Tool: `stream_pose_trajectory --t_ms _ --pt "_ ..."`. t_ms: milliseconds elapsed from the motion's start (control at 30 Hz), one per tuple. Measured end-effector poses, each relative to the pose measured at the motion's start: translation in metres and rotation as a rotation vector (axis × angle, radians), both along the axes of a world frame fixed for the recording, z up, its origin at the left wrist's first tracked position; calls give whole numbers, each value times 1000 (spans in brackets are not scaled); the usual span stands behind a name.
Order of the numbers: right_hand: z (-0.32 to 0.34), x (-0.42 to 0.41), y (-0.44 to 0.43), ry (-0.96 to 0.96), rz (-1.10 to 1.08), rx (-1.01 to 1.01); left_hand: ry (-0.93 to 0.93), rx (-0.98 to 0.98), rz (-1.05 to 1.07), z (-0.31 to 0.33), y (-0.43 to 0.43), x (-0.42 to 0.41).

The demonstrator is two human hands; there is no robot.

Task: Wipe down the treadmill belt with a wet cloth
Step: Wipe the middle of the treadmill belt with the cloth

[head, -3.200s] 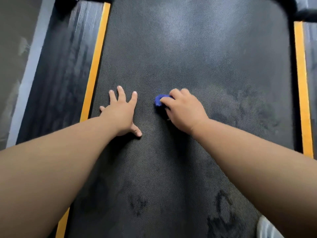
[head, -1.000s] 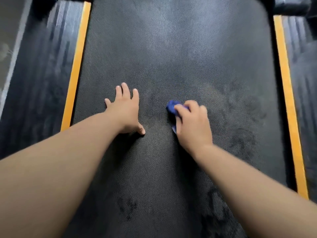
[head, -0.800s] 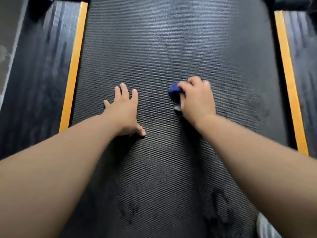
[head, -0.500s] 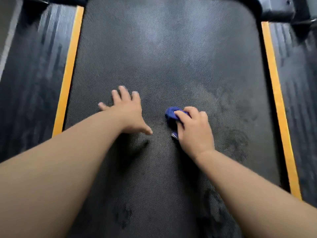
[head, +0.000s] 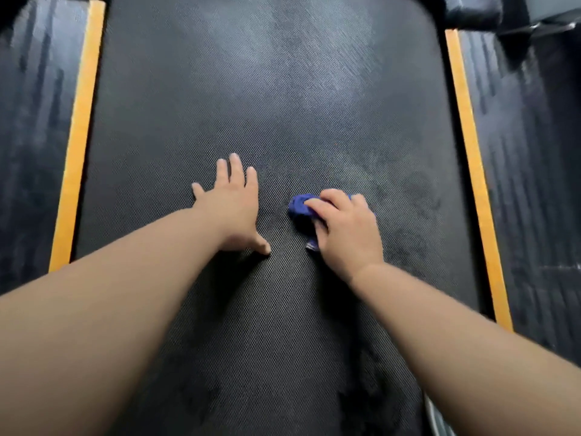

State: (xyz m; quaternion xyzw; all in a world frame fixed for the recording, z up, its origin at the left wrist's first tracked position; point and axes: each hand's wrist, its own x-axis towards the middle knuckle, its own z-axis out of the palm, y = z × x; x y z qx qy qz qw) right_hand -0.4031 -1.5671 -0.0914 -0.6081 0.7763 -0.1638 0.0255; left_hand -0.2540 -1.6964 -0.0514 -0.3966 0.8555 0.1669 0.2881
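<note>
The black textured treadmill belt fills the middle of the view. My right hand grips a bunched blue cloth and presses it on the belt, a little right of centre. Most of the cloth is hidden under the hand; only its left end and a small corner near the heel of the hand show. My left hand rests flat on the belt with straight, spread fingers, just left of the cloth and apart from it.
Orange strips run along the belt's left edge and right edge, with dark ribbed side rails outside them. Dark smudges mark the belt right of the cloth and near the bottom. A black frame part sits at the top right.
My right hand has rubbed the cloth forward and back over the belt's middle, ending a little further right. My left hand stayed pressed flat on the belt at about the same spot.
</note>
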Motion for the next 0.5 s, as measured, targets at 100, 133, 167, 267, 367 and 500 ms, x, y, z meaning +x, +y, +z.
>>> stream_pose_trajectory --t_ms 100,133,167,267,367,500 --pt "4 -34 -50 26 -92 57 14 -2 0 -2 -2 -1" --pt "5 -45 -72 -5 -180 87 15 -8 1 -4 -1 1" --pt "4 -53 -90 -20 -254 103 14 -12 0 -5 -1 2" --pt "2 -46 -86 24 -266 94 17 -4 -1 -3 -2 2" --pt "-4 -17 -14 37 -118 30 1 3 1 1 -1 0" --pt "-5 -28 -6 13 5 29 7 8 5 -1 -2 0"
